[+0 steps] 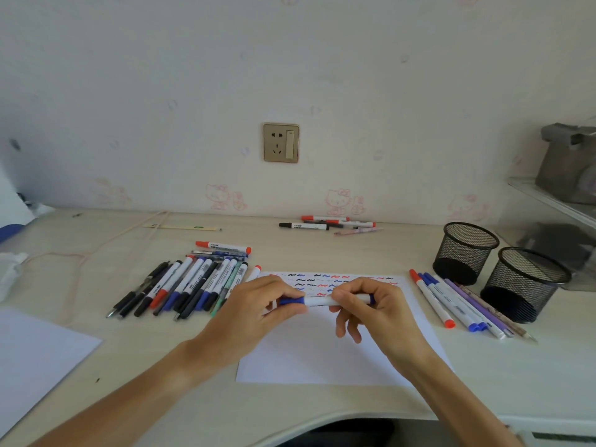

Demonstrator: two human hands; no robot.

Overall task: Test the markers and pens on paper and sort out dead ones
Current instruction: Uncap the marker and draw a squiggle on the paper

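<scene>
A white marker with a blue cap [319, 301] is held level above the test paper [322, 350]. My left hand [258, 304] pinches its blue cap end and my right hand [371, 308] grips the white barrel. The paper's top edge carries rows of black, blue and red squiggles. A large pile of markers and pens [190, 285] lies left of the paper. To the right of the paper lies a smaller row of pens [458, 301]. A third small group of markers [325, 222] rests at the back by the wall.
Two black mesh pen cups [464, 253] [522, 285] stand at the right. A second white sheet [35, 356] lies at the front left. A thin cable [96, 250] runs across the left of the desk. A wall socket [281, 142] is behind.
</scene>
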